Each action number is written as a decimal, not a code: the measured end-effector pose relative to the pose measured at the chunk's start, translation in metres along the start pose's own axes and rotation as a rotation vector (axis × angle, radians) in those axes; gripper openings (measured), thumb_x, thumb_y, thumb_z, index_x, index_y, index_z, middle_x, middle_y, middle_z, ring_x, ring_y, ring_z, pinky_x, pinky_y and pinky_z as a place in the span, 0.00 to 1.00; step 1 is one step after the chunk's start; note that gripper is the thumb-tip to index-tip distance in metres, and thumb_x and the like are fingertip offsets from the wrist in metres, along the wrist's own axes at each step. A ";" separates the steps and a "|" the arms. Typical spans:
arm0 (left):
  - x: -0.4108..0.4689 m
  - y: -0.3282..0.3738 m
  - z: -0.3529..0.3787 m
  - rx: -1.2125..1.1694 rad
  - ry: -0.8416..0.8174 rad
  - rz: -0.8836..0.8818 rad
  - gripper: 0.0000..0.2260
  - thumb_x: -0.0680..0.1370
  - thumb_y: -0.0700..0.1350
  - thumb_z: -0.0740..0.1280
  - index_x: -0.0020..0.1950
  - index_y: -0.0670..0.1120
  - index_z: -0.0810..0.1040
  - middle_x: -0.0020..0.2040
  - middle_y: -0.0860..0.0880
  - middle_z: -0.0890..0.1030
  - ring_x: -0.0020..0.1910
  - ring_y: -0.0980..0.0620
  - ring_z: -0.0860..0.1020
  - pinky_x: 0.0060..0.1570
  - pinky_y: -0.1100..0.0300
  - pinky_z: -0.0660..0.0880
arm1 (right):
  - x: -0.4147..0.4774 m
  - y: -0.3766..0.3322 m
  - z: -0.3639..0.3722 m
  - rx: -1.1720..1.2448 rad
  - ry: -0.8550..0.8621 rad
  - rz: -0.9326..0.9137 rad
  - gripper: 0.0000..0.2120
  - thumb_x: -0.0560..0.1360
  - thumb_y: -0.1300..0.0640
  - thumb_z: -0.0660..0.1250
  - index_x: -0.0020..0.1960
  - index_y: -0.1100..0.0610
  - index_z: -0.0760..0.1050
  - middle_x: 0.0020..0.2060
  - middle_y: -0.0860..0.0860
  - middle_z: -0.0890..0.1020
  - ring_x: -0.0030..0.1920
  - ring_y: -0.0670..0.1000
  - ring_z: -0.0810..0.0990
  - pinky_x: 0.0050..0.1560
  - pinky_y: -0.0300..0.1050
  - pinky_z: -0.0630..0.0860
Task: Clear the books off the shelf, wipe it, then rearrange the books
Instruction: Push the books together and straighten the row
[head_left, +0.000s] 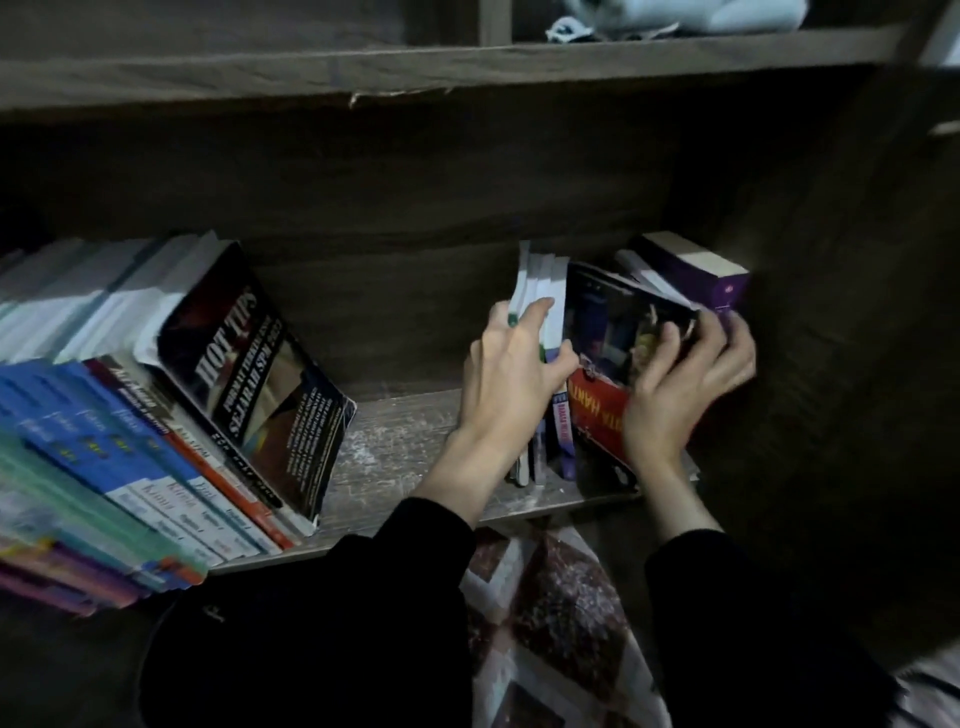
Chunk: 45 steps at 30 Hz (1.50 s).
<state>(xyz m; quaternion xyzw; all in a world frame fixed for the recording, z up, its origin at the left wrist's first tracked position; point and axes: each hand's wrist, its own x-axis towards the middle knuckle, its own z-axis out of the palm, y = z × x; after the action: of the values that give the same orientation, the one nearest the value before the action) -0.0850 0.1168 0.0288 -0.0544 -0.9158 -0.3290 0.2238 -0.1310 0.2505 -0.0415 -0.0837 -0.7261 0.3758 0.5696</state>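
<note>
Left grip (511, 374) curls round the thin upright books (540, 291). Right grip (675, 379) clasps a dark-covered book (608, 332) beside them on the shelf (395, 431).

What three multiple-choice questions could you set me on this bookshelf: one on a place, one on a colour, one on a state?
1. Where does the HOT TIPS book lean?
A) on the row of books at the left
B) on the right wall
C) flat on the floor

2. What colour is the cover of the thick book at the far right?
A) yellow
B) purple
C) green

3. What are the hands doing?
A) hanging idle
B) wiping with a cloth
C) gripping books

Answers: 1 A, its back rests on the left row; 2 B, its cover shows purple; 3 C, the left hand curls round the thin books, the right hand round the red-and-black book.
</note>
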 end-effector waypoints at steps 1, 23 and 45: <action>0.000 0.002 0.002 0.001 -0.007 0.008 0.22 0.77 0.48 0.66 0.71 0.48 0.72 0.64 0.40 0.73 0.46 0.39 0.80 0.51 0.49 0.77 | -0.003 0.011 -0.006 -0.041 -0.026 -0.010 0.17 0.81 0.54 0.61 0.68 0.59 0.66 0.64 0.68 0.70 0.65 0.58 0.63 0.67 0.51 0.61; -0.014 -0.003 0.032 0.106 -0.044 0.062 0.38 0.78 0.45 0.67 0.79 0.54 0.44 0.76 0.42 0.59 0.43 0.43 0.82 0.42 0.55 0.75 | -0.066 -0.012 0.006 0.204 -0.597 0.719 0.39 0.77 0.44 0.63 0.78 0.43 0.41 0.71 0.63 0.61 0.69 0.63 0.66 0.62 0.56 0.68; -0.016 -0.013 0.026 0.117 -0.056 0.040 0.28 0.77 0.48 0.67 0.74 0.51 0.59 0.75 0.46 0.62 0.49 0.43 0.81 0.47 0.52 0.76 | -0.040 -0.014 -0.015 0.066 -0.366 0.486 0.39 0.72 0.42 0.70 0.75 0.56 0.57 0.68 0.60 0.68 0.67 0.58 0.68 0.66 0.56 0.66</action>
<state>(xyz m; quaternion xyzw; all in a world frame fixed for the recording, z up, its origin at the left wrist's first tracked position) -0.0837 0.1240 -0.0035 -0.0689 -0.9381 -0.2686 0.2073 -0.1002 0.2253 -0.0617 -0.1674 -0.7627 0.5334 0.3252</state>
